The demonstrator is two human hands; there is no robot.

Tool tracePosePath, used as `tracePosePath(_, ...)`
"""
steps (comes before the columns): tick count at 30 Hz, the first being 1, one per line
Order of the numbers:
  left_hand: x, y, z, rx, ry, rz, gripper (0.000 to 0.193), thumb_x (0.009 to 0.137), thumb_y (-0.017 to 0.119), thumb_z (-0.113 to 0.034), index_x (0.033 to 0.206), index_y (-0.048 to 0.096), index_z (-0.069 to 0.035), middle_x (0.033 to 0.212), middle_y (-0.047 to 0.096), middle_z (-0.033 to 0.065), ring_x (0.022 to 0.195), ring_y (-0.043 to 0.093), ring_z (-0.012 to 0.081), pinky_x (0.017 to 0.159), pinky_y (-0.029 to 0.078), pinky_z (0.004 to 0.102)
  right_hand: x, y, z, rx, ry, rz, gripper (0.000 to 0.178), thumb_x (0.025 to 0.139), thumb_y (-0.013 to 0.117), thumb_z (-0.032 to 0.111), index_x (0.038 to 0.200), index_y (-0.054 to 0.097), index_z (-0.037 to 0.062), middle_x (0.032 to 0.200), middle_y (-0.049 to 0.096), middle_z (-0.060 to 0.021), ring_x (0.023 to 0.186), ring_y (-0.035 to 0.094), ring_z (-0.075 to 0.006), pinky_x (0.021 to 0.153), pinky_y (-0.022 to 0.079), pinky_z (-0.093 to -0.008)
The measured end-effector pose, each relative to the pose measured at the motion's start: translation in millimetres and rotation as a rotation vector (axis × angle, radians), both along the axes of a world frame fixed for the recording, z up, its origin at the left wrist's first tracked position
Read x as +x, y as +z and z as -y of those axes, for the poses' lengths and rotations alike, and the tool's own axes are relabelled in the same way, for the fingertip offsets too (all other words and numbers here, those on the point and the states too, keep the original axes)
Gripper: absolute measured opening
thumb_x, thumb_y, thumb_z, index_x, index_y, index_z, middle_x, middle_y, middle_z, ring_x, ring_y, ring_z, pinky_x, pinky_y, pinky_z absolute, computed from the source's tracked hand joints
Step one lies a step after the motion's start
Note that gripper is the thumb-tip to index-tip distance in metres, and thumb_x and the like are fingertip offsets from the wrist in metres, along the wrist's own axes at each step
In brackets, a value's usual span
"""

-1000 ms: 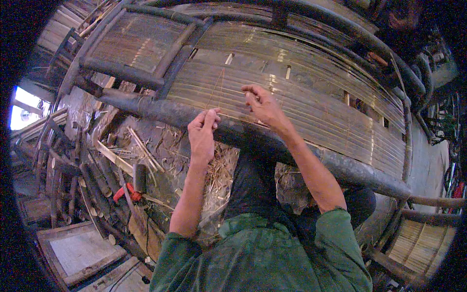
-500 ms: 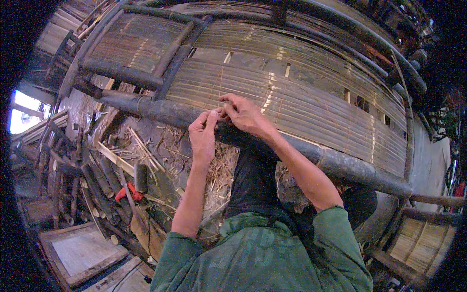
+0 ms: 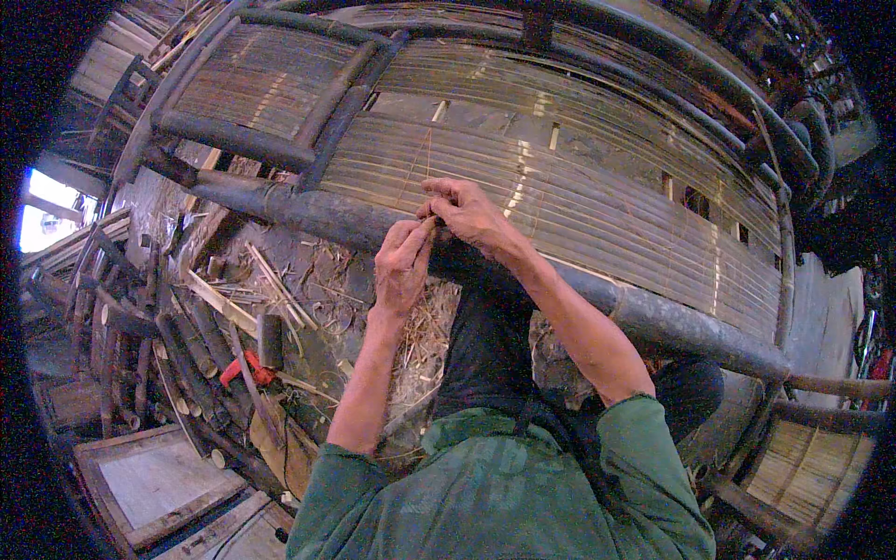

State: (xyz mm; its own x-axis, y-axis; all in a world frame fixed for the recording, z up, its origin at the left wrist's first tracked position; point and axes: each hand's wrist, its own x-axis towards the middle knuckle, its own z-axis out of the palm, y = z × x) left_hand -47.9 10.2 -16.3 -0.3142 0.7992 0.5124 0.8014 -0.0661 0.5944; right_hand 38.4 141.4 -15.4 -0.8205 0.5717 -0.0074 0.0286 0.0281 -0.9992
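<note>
Both hands meet over the dark front pole (image 3: pixel 345 217) of a bamboo bench. My left hand (image 3: pixel 403 266) is closed in a pinch, its fingertips raised against the other hand. My right hand (image 3: pixel 469 217) comes in from the right with bent fingers, thumb and fingertips pinched close to the left fingertips. Whatever lies between the fingers is too small to make out. Beyond them spreads the seat of thin split-bamboo slats (image 3: pixel 597 205). A thin orange cord (image 3: pixel 415 168) runs across the slats just past my right fingertips.
A red-handled saw (image 3: pixel 250 371) lies at the left, by stacked bamboo lengths (image 3: pixel 191 350) and a short bamboo piece (image 3: pixel 270 342). Shavings (image 3: pixel 429 336) litter the ground by my leg. A framed panel (image 3: pixel 159 485) sits lower left; another slatted piece (image 3: pixel 807 471) stands lower right.
My left hand has moved slightly up and right, turning more of its back into view. My right hand has shifted a little, still beside it. A dark shape at the far right has changed position.
</note>
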Motion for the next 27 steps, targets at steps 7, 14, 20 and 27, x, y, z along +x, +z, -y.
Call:
tracePosePath(7, -5, -5, -2, 0.039, 0.103, 0.586, 0.016, 0.089, 0.058, -0.013, 0.096, 0.064, 0.000, 0.074, 0.059, 0.0023, 0.069, 0.053, 0.0102, 0.059, 0.042, 0.0240, 7, -16, -12, 0.343, -0.156, 0.086, 0.033, 0.089, 0.049, 0.013, 0.120, 0.052, 0.0012, 0.093, 0.065, -0.0087, 0.080, 0.058, -0.0131, 0.072, 0.049, -0.0277)
tracePosePath(14, -20, -4, 1, 0.157, -0.001, 1.602, 0.020, 0.091, 0.056, -0.017, 0.101, 0.063, 0.000, 0.074, 0.058, -0.0005, 0.063, 0.048, 0.0049, 0.054, 0.038, 0.0188, 19, 2, -7, 0.430, -0.249, 0.077, 0.026, 0.088, 0.052, 0.018, 0.109, 0.060, 0.0052, 0.092, 0.062, -0.0097, 0.079, 0.057, -0.0156, 0.069, 0.048, -0.0303)
tracePosePath(20, -18, -6, -2, 0.160, -0.034, 1.667, 0.020, 0.091, 0.056, -0.016, 0.102, 0.061, 0.000, 0.075, 0.058, 0.0003, 0.062, 0.049, 0.0063, 0.054, 0.038, 0.0184, 13, 2, 16, 0.654, -0.197, -0.071, 0.023, 0.081, 0.062, 0.017, 0.102, 0.062, 0.0059, 0.087, 0.056, -0.0128, 0.079, 0.056, -0.0260, 0.068, 0.046, -0.0348)
tracePosePath(27, -11, 5, -1, 0.137, -0.035, 1.718, 0.021, 0.092, 0.055, -0.018, 0.104, 0.059, -0.001, 0.082, 0.060, 0.0018, 0.065, 0.048, 0.0074, 0.058, 0.039, 0.0205, 14, -5, 19, 0.702, -0.178, 0.023, 0.014, 0.082, 0.062, 0.017, 0.092, 0.065, 0.0061, 0.083, 0.056, -0.0137, 0.078, 0.056, -0.0304, 0.066, 0.045, -0.0380)
